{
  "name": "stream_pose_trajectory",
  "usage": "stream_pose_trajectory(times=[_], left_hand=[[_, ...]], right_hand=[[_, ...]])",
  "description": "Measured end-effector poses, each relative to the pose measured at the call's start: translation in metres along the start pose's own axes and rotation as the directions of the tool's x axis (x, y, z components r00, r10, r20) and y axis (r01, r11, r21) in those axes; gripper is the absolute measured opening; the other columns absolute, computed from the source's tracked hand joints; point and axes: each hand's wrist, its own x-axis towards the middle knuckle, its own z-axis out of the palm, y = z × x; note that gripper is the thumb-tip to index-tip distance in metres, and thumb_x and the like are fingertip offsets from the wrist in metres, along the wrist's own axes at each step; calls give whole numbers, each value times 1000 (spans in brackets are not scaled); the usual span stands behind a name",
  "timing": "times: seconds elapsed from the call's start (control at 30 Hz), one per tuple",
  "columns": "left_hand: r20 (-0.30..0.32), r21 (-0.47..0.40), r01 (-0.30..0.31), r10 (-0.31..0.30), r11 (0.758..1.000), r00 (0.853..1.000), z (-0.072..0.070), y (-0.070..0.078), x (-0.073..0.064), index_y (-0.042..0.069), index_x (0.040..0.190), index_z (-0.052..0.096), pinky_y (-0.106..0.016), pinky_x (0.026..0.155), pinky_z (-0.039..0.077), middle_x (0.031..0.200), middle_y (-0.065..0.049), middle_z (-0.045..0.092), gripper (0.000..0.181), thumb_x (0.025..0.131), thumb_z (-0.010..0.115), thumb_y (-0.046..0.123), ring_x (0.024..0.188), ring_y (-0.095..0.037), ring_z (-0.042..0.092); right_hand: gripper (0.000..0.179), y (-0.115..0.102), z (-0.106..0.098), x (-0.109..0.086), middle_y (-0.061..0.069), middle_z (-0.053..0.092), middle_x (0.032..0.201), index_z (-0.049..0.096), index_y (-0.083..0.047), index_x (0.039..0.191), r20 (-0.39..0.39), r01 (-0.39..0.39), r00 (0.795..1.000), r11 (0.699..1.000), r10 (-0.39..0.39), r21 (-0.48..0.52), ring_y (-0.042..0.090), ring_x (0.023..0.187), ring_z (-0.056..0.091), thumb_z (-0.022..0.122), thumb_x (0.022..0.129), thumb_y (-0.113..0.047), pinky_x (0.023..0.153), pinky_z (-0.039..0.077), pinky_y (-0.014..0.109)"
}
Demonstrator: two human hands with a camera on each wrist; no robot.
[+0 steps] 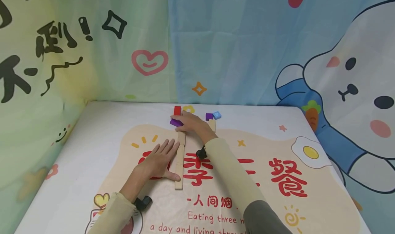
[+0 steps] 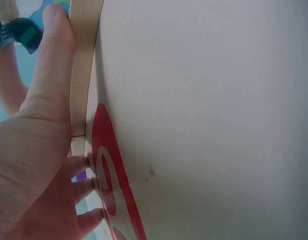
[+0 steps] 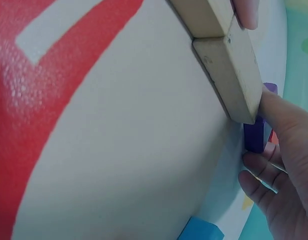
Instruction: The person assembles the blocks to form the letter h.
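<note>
A row of plain wooden blocks [image 1: 179, 158] runs away from me along the tabletop, laid end to end. My left hand [image 1: 158, 160] lies spread beside it, thumb along the near block [image 2: 84, 65] and fingertips on the table by the row. At the far end my right hand [image 1: 194, 122] pinches a purple block [image 1: 176, 123] between thumb and fingers. In the right wrist view this purple block [image 3: 253, 136] is against or very near the last wooden block [image 3: 233, 80]; whether they touch is unclear. Just beyond stands a red block [image 1: 177, 110].
Right of the right hand, a small purple block [image 1: 209, 116], a light blue block [image 1: 217, 115] and another wooden block [image 1: 212, 124] sit together. The printed white tabletop [image 1: 102, 124] ends at a patterned curtain [image 1: 231, 56] behind.
</note>
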Motion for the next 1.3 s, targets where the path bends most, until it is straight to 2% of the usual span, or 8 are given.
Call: stream_pose_trajectory(times=[0.17,0.37,0.63,0.73,0.83,1.0,1.2,1.3], left_hand=[[0,5,1,-1,1000,1000,1,0,0,16,157,10,-53,123,18,165,-10,12,123,66,63,80,153,-34,10],[2,-2,1,-1,1000,1000,3,0,1,16,157,9,-53,123,17,165,-10,12,125,65,62,82,153,-33,10],[-17,18,-10,10,1000,1000,4,-1,0,15,157,11,-53,122,19,164,-10,13,124,66,61,82,152,-33,12],[-26,17,-10,11,1000,1000,4,-1,0,15,157,11,-53,122,19,164,-11,14,124,66,61,82,152,-34,13],[-31,17,-8,9,1000,999,4,-2,0,15,157,12,-53,122,20,164,-11,15,124,66,62,82,152,-34,13],[-39,14,-12,13,1000,999,3,-2,-1,14,157,12,-54,122,21,164,-12,15,123,66,62,81,152,-34,14],[-39,9,-19,20,1000,999,3,-1,0,14,157,12,-54,121,21,164,-12,15,123,67,62,81,152,-35,14],[-39,4,-20,20,1000,999,3,-1,0,14,157,12,-54,121,21,164,-12,15,123,67,63,80,152,-34,14]], right_hand=[[67,3,-1,2,15,30,154,29,-32,153,29,8,1000,1000,-9,25,29,134,41,61,94,-39,110,42,48],[69,6,-1,4,11,40,149,31,-23,152,29,22,999,1000,-22,23,26,133,42,63,93,-39,110,42,45],[82,8,0,7,14,46,146,31,-5,149,-50,-94,994,988,101,125,27,135,45,69,88,-43,116,37,43],[77,13,0,8,13,53,138,37,-3,144,-68,-69,995,989,78,133,25,127,51,71,87,-41,111,42,39],[69,19,0,8,10,62,116,43,-3,139,-88,-4,996,991,16,136,21,105,58,74,86,-34,94,50,32],[67,29,2,8,3,58,86,46,-1,138,-127,61,991,980,-37,189,13,76,51,77,84,-29,68,43,23],[62,38,8,6,1,59,83,53,-2,126,-169,74,985,960,-29,270,10,73,52,79,81,-35,63,42,18],[64,40,9,3,1,61,85,53,-3,127,-170,63,985,952,-12,300,11,75,52,79,80,-38,64,43,20]])
